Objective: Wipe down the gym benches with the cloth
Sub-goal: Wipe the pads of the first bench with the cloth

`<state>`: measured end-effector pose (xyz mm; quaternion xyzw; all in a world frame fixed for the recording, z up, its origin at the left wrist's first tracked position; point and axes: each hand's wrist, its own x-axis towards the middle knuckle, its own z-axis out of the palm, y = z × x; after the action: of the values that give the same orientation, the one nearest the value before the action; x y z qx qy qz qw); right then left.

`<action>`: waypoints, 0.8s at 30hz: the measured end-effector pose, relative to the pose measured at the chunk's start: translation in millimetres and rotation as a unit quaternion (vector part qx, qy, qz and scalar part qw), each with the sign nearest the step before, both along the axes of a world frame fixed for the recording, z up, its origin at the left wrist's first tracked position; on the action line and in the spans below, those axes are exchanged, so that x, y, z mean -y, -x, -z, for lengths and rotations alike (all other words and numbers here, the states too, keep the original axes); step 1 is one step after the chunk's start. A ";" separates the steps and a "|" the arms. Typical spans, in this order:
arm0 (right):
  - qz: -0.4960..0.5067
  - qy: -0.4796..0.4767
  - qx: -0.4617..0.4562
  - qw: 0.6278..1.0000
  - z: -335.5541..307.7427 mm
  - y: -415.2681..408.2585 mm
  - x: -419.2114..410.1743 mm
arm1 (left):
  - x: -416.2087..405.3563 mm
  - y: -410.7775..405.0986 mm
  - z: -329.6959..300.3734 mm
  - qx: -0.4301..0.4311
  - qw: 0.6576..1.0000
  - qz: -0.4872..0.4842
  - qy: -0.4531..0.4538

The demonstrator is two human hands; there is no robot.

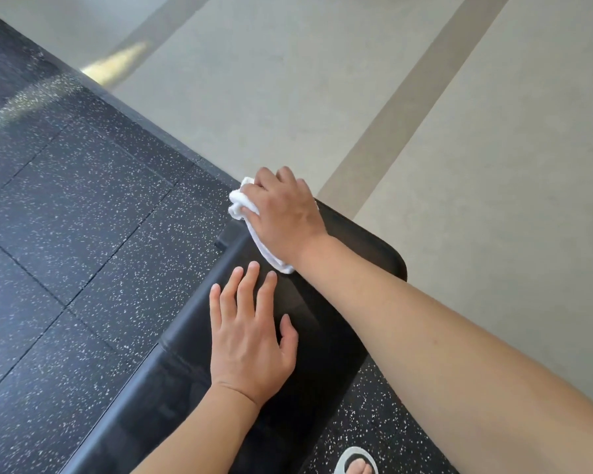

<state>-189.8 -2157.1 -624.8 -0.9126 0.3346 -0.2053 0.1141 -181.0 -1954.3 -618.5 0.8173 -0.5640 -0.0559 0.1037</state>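
At the bottom edge, a foot in a grey sandal (356, 461) stands on black rubber flooring (83, 217) flecked with white, just beside a black padded gym bench (326, 336) that runs diagonally from the lower left toward the centre of the view.

Nearest the viewer, the left hand (252, 340) lies palm down on the bench pad, its forearm rising from the bottom edge. Its fingers (245, 289) are straight and slightly spread, pointing away from the viewer, with the thumb angled out to the right. It holds nothing and rests flat on the pad.

The right forearm enters from the lower right corner and stretches diagonally across the bench, above and beyond the left hand. At the bench's far end, the right hand (281, 213) is palm down with fingers curled over a bunched white cloth (243, 203), gripping it against the pad near its left edge. Cloth shows beyond the knuckles on the left and trails back under the palm toward the wrist.

Past the bench end, the rubber flooring meets a pale beige wall (288, 80) crossed by darker diagonal bands.
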 end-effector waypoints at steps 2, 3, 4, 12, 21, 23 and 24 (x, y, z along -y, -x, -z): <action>-0.048 -0.020 0.011 0.999 -2.7 26.3 -4.9 | -1.1 -0.2 0.4 0.001 1.000 -0.001 0.000; -0.069 -0.033 0.013 0.997 -5.5 46.4 -9.4 | -1.0 -0.5 0.1 0.000 1.000 -0.001 0.001; -0.086 -0.045 0.013 0.995 -8.7 70.7 -15.0 | -0.8 -0.2 -0.6 -0.002 1.000 0.000 0.002; -0.075 -0.057 -0.008 0.996 -9.2 158.3 -27.1 | -1.4 -1.7 2.4 -0.002 1.000 0.001 -0.013; -0.025 -0.055 -0.012 0.998 -3.3 -17.0 15.3 | 1.8 -3.5 -2.3 -0.020 1.000 0.001 -0.023; -0.047 -0.050 -0.001 0.998 -6.9 6.4 12.1 | 4.2 -6.7 -4.7 -0.035 0.999 -0.006 -0.011; -0.055 -0.058 0.003 0.997 -9.3 26.8 7.9 | 6.7 -9.2 -6.0 -0.044 0.999 -0.009 -0.003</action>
<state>-216.6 -2165.0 -615.5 -0.9208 0.2951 -0.1821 0.1786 -171.8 -1960.9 -612.5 0.8197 -0.5510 -0.0920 0.1264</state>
